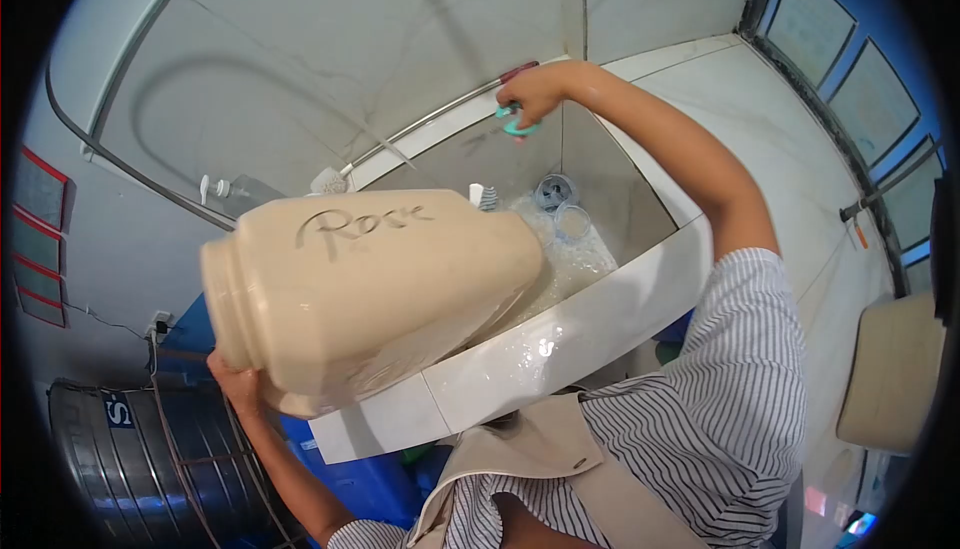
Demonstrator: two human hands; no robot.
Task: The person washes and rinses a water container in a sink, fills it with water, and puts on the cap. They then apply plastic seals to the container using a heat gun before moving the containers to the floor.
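A large beige plastic container [370, 284] with "Rose" handwritten on its side lies tilted across the tiled basin [650, 264]. My left hand [238, 387] grips its ridged end at the lower left; part of the fingers is hidden behind it. Above the basin's far side, my right hand [540, 97] is closed around a turquoise looped handle [522, 129]. What that handle belongs to is too blurred to tell. Sudsy water [575, 274] fills the basin's bottom, with a clear round plastic container [556, 192] in it. Beside the beige container shows a white brush [483, 196].
A long-handled brush [420, 124] rests along the basin's back ledge. A clear bottle [245, 192] stands at the left, near a hose [140, 149]. A dark ribbed tank [130, 469] is at lower left, a blue container [370, 484] below the basin.
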